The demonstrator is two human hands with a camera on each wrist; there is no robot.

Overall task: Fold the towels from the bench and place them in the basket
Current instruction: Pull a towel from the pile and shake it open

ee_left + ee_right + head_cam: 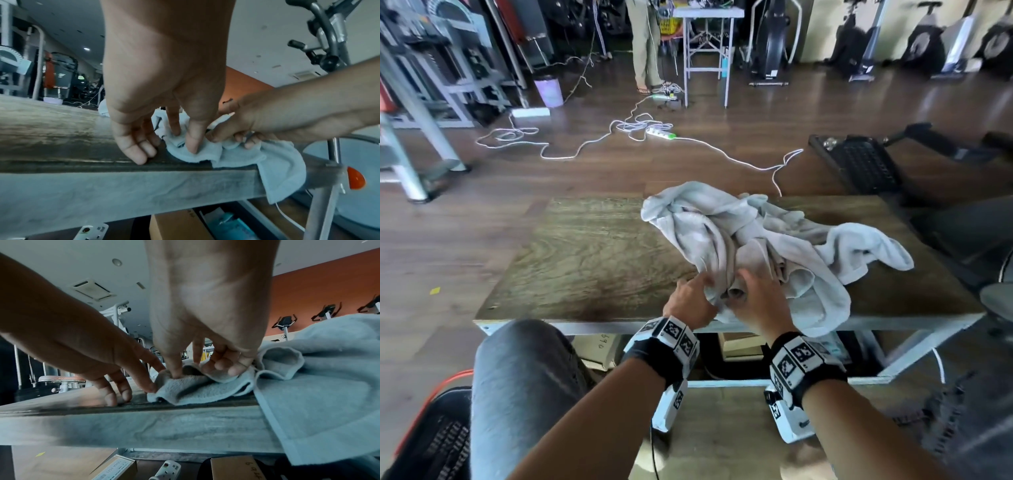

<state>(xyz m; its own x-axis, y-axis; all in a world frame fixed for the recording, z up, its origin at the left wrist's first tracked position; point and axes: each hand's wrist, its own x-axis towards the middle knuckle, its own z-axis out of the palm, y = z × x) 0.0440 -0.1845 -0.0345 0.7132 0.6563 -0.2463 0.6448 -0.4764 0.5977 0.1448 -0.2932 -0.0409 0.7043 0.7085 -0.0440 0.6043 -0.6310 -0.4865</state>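
Towel, pale grey terry with a stitched hem, is heaped in soft crumpled folds on the right half of the wooden bench, one flap draped over the near edge. A bunched corner is pinched by the left hand, thumb and forefinger closed on it, and by the curled fingers of the right hand. That hem is best traced outward and drawn taut before any fold is made. No basket is seen.

a gym floor: exercise bikes line the far right wall, weight machines with grey steel frames crowd the far left, more bikes stand along an orange wall, and white extension leads trail over the dark wood-look floor beyond the near wooden bench.
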